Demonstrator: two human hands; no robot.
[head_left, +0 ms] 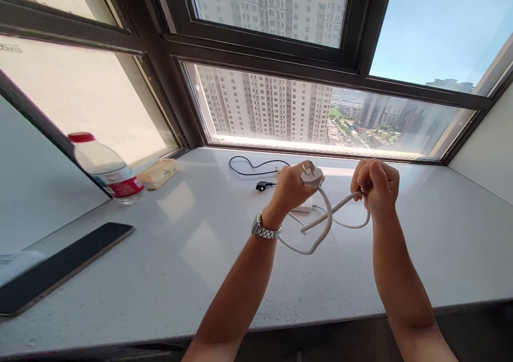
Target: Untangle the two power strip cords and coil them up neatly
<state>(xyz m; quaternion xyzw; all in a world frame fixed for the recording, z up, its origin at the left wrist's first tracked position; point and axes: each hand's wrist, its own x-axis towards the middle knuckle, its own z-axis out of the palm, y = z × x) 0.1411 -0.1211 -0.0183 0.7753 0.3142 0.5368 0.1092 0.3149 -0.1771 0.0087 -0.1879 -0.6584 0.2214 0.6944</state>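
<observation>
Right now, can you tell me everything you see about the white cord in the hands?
The white cord is thick, smooth and looks rubbery. One end has a round white plug with metal prongs sticking up, pinched in the left hand. The right hand is closed in a fist around another part. Between the hands it droops in loose loops that cross each other, hanging just above the pale windowsill. Whether it touches the sill cannot be told.

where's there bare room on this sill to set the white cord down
Bare counter lies right of the right hand, out to the wall. Another bare patch lies between the bottle and the left hand. It is crowded behind the hands, with the black cable and white cord.
</observation>
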